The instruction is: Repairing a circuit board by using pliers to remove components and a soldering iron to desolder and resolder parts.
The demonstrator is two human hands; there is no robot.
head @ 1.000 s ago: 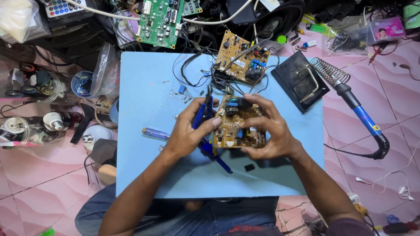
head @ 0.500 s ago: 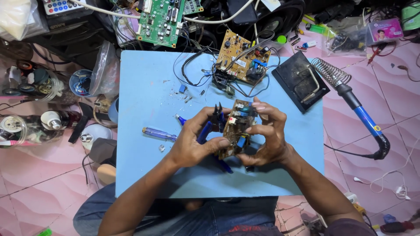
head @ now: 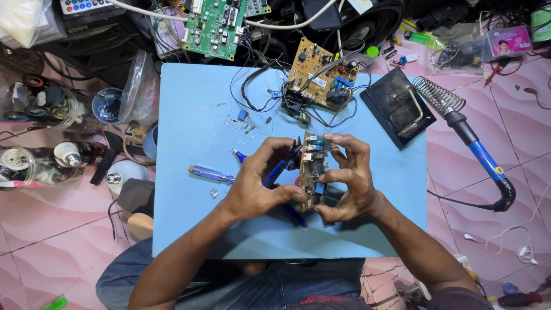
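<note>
A small tan circuit board (head: 313, 169) stands on edge above the light blue table (head: 189, 115), held between both hands. My right hand (head: 350, 181) grips its right side with fingers curled over the top and bottom. My left hand (head: 258, 183) presses against its left side and also holds blue-handled pliers (head: 278, 172), their dark jaws pointing up beside the board. A blue-handled screwdriver (head: 211, 174) lies on the table just left of my left hand.
A second tan circuit board (head: 320, 80) with black wires lies at the table's far edge. A soldering iron (head: 479, 155) rests in its coil stand on a black base (head: 396, 106) at right. A green circuit board (head: 215, 26), jars and clutter surround the table on the pink tiled floor.
The board has been turned from lying flat to standing on its edge, and both hands shifted slightly toward me with it.
</note>
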